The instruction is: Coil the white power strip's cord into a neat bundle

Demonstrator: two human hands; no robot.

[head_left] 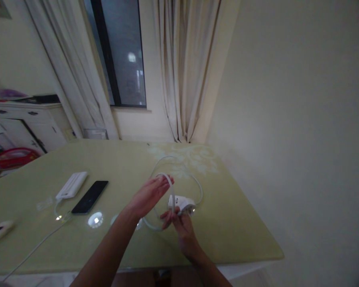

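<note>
A white cable is in both hands beside the white socket block on the worktop. The left hand, just left of the block, has its fingers straight and released, with a loop of cable passing around them. The right hand, on the near side of the block, has its fingers grasping the cable. More cable curves across the worktop behind the block. Well to the left of the block lie a dark phone and, farther left, a white box-shaped device
</note>
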